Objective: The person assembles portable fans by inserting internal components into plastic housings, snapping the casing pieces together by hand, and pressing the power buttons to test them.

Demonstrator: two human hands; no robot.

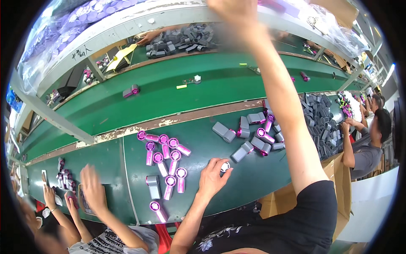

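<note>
My left hand (212,178) is closed on a small round white part (225,167), pinched between thumb and fingers just above the green worktable (211,157). To its left stand and lie several pink handheld fan bodies (174,166) with round heads. A grey shell (153,187) lies among them. Ahead and to the right of this hand are several grey-and-pink fan pieces (242,151). My right arm stretches up and away across the conveyor. At the overhead shelf, my right hand (237,12) is smeared by motion, so its fingers cannot be made out.
A green conveyor belt (160,99) runs behind the table, carrying a few parts. The overhead shelf (122,27) holds bags of purple discs (84,19). Grey shells (319,122) are heaped at right beside a cardboard box (340,178). Co-workers sit on both sides; one co-worker's hand (93,186) is near left.
</note>
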